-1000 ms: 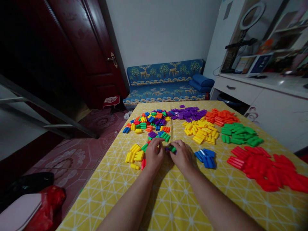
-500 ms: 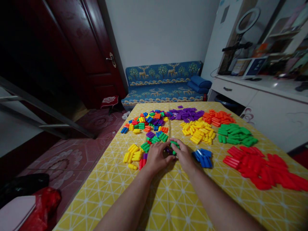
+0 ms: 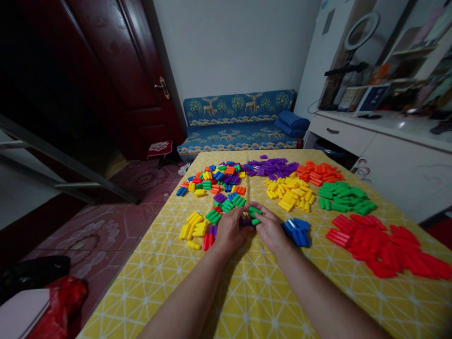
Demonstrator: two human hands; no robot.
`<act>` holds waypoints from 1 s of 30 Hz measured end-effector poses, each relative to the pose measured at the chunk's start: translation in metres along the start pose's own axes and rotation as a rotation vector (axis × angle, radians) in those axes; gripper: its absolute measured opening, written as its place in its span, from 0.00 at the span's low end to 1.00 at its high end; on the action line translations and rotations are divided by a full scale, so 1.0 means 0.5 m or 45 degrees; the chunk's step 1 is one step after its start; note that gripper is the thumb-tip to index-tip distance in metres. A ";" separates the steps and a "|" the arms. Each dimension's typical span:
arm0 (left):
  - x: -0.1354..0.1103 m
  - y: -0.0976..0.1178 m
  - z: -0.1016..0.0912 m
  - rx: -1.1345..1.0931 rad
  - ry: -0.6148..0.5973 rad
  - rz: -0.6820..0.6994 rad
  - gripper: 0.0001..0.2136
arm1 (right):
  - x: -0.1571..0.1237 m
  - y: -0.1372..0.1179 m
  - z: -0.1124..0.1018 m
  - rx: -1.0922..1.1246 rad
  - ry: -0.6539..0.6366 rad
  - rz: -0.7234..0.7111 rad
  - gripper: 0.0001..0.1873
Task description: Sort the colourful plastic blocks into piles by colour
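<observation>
My right hand (image 3: 269, 227) is closed on green plastic toy blocks (image 3: 254, 213), with the thumb and fingers around them. Close beside it, my left hand (image 3: 230, 230) is curled, and a dark purple block (image 3: 244, 222) shows between its thumb and fingers. The fingertips of both hands nearly meet, partly hiding what they hold. More green blocks (image 3: 213, 216) lie just beyond the left hand. Red blocks (image 3: 208, 241) and a few purple ones sit at its left side. A small group of blue blocks (image 3: 297, 231) is right of my right hand.
On the yellow patterned tablecloth (image 3: 169, 292) lie a mixed heap (image 3: 215, 178) and piles of purple (image 3: 273, 167), yellow (image 3: 291, 192), orange (image 3: 318, 173), green (image 3: 346, 197) and red blocks (image 3: 388, 245). Yellow blocks (image 3: 193, 226) lie left. A blue sofa (image 3: 240, 129) stands behind.
The green blocks in my right hand have turned a little and show more between the fingers. Both hands stay in nearly the same place; the view has shifted slightly.
</observation>
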State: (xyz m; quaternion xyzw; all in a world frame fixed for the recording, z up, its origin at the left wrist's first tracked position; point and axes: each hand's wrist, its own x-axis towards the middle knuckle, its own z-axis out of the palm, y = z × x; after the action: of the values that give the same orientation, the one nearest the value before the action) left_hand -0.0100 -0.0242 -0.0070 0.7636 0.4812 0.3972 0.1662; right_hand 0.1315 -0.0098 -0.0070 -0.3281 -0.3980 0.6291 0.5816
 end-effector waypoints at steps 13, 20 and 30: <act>0.011 -0.011 -0.007 -0.626 0.352 -0.339 0.08 | -0.015 0.007 0.004 -0.431 -0.013 -0.127 0.16; 0.015 -0.009 -0.009 -0.675 0.369 -0.421 0.10 | -0.028 0.016 0.018 -0.825 -0.057 -0.304 0.21; 0.010 0.000 -0.020 -0.614 0.430 -0.434 0.16 | -0.050 -0.011 0.016 -1.802 -0.149 -0.518 0.21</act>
State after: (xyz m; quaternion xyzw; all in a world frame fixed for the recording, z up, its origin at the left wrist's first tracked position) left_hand -0.0164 -0.0211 0.0016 0.5344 0.5148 0.5868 0.3241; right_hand 0.1297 -0.0356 0.0001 -0.5105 -0.7918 0.1180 0.3138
